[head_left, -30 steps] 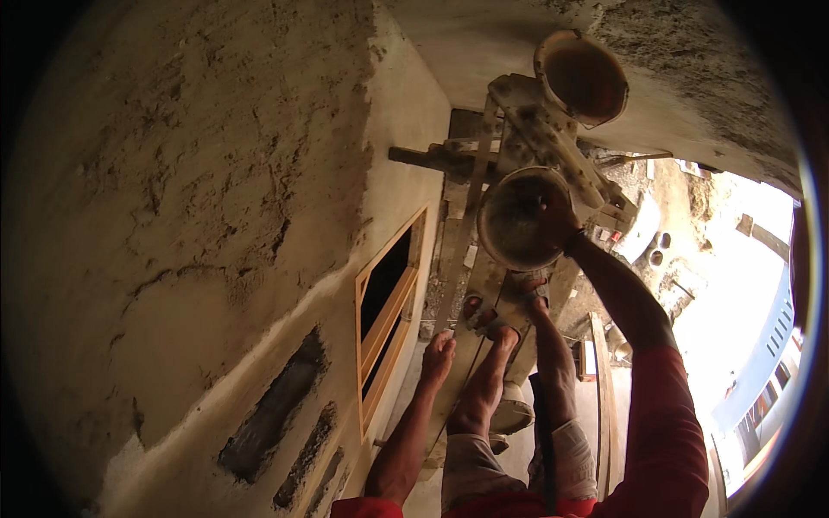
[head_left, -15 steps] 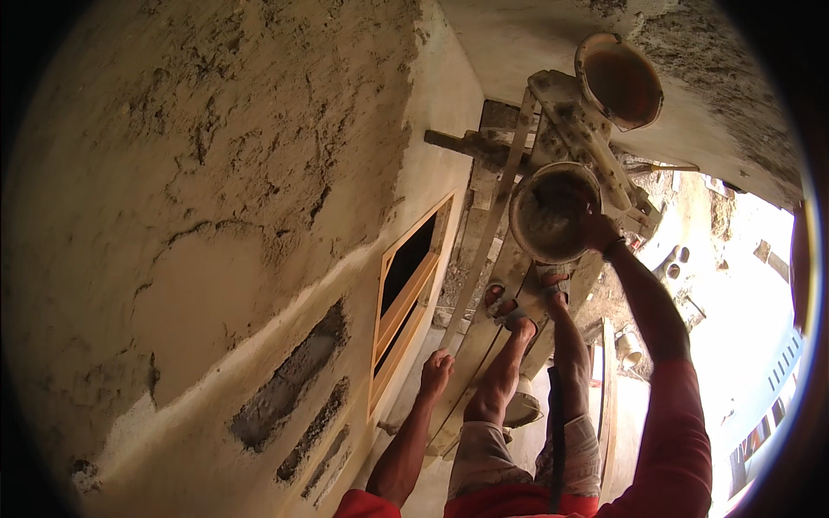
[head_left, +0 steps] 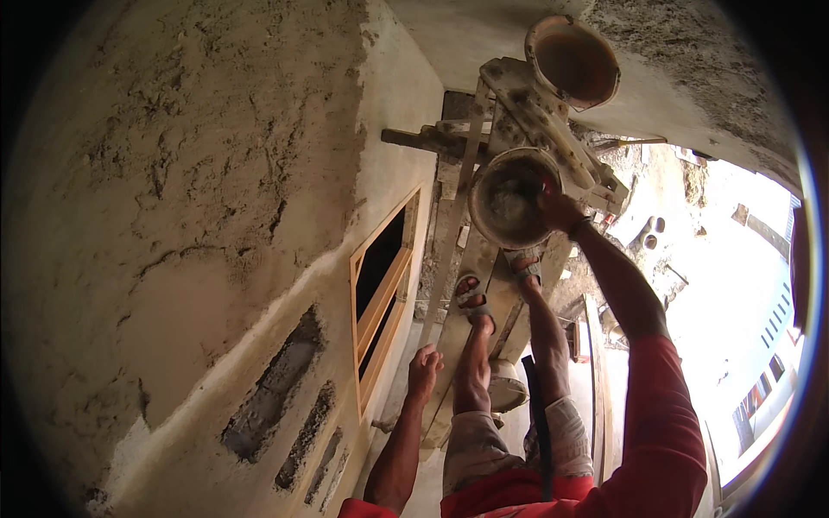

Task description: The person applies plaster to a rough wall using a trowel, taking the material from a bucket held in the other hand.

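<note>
My right hand is at the right side of a round, mortar-stained bucket with wet grey material inside; its fingers are curled in over the rim, and what they grip is hard to make out. My left hand is closed, low beside the plastered wall, near the lower part of a long narrow batten; whether it holds the batten is unclear. My sandalled feet stand on narrow wooden planks below the bucket.
A second bucket sits beyond, beside mottled boards. A wooden window frame is set in the left wall, above recessed rough slots. Under the planks at the right lie rubble-strewn ground and a loose board. A dark beam crosses the scaffold.
The view has shifted a little. My right hand stays at the held bucket, whose position over my feet changes slightly. My left foot has shifted on the planks; my left hand stays low and closed.
</note>
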Motion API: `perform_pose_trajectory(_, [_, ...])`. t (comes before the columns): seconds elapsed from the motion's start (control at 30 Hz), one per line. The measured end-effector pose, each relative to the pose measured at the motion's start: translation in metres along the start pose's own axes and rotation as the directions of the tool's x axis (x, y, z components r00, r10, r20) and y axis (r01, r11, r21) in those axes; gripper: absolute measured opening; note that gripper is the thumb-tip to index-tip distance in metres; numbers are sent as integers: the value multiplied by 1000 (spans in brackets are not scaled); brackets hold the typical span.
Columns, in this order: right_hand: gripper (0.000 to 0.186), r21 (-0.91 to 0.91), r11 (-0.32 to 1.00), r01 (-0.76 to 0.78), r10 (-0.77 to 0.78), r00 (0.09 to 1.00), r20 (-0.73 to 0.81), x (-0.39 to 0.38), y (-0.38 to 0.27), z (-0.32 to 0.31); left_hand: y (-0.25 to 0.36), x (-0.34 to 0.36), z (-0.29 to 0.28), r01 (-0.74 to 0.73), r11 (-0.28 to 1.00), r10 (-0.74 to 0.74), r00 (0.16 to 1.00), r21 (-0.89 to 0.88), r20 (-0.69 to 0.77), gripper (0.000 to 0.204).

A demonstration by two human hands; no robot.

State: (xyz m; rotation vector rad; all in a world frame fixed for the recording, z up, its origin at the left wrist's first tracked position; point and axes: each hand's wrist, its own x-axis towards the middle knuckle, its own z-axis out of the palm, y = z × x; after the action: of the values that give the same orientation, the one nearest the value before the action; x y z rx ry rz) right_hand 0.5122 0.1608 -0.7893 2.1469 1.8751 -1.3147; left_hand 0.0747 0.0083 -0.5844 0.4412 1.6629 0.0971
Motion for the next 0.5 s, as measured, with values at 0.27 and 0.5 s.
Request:
perform_pose_trajectory(0.27, [23,165,986,6,-56,951,303,-65,-30,1,-5,-9,-12,47,999,-46,998,17,-41,47])
perform_pose_trajectory(0.5, [12,-202,979,3,-37,986,-164,-39,1,-19,58,95,34,-285,843,206,955,456,215,47])
